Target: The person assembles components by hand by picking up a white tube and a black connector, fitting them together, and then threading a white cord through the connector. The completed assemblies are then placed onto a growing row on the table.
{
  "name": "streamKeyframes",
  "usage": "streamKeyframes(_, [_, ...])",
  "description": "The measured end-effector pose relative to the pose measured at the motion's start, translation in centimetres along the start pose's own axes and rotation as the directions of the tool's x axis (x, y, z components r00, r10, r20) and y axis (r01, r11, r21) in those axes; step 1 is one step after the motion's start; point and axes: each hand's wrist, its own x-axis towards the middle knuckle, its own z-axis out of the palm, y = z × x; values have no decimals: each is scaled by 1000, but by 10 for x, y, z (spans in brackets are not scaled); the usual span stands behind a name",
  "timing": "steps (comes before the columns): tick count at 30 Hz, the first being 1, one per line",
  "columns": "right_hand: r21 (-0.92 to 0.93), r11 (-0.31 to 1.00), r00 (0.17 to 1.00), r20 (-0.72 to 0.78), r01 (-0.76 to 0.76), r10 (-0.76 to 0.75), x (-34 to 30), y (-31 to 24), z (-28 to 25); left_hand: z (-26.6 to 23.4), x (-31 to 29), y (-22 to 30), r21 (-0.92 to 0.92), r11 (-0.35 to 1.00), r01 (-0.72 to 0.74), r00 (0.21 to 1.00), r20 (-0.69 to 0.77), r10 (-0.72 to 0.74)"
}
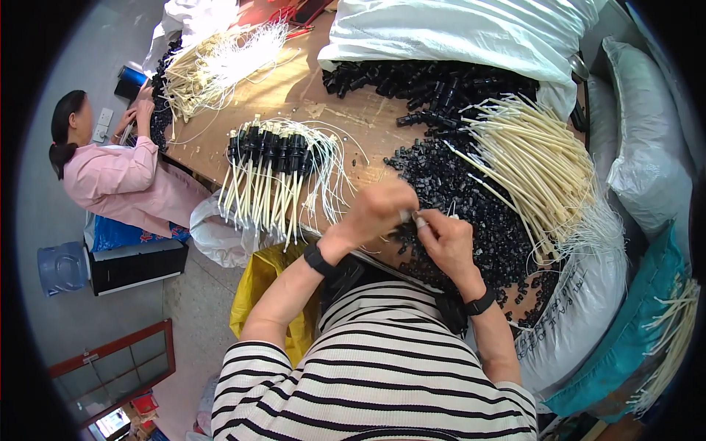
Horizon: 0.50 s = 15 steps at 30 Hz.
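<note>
My left hand (376,211) is smeared by motion, its fingers curled over the table's near edge. Close beside it, my right hand (447,237) pinches thumb and forefinger together. Whatever sits between the fingertips of either hand is too small to make out. Under and behind my right hand spreads a heap of small black plastic pieces (482,220). Left of my hands lies a row of assembled black holders (276,151) with cream tubes and thin white wires. To the right is a large bundle of cream tubes (540,165) with wire ends.
Larger black tubular parts (434,92) spill from a white sack (456,33) at the back. Another wire-and-tube pile (206,70) lies far left, near a person in pink (118,176) working at the table. Full sacks (588,316) crowd the right; a yellow bag (272,287) hangs near my left forearm.
</note>
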Motion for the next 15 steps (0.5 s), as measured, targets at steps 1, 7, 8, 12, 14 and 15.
streamKeyframes(1, [57,992,993,-44,-110,112,0,1,2,4,1,-16,89,987,132,983,-138,-119])
streamKeyframes(7, [125,956,961,-51,-265,273,2,8,-11,-6,21,-75,362,908,212,977,-57,-205])
streamKeyframes(8, [124,956,960,-55,-267,275,2,12,-11,-6,20,-76,360,910,208,978,-54,-202])
streamKeyframes(12, [193,910,921,-68,-366,384,2,23,-11,-10,11,-74,133,885,445,895,-31,-445])
streamKeyframes(14, [214,885,902,-34,-414,430,5,24,-11,-8,7,-71,143,887,440,894,-163,-417])
streamKeyframes(15, [221,883,902,-27,-415,431,5,24,-10,-6,8,-71,144,887,440,894,-162,-417])
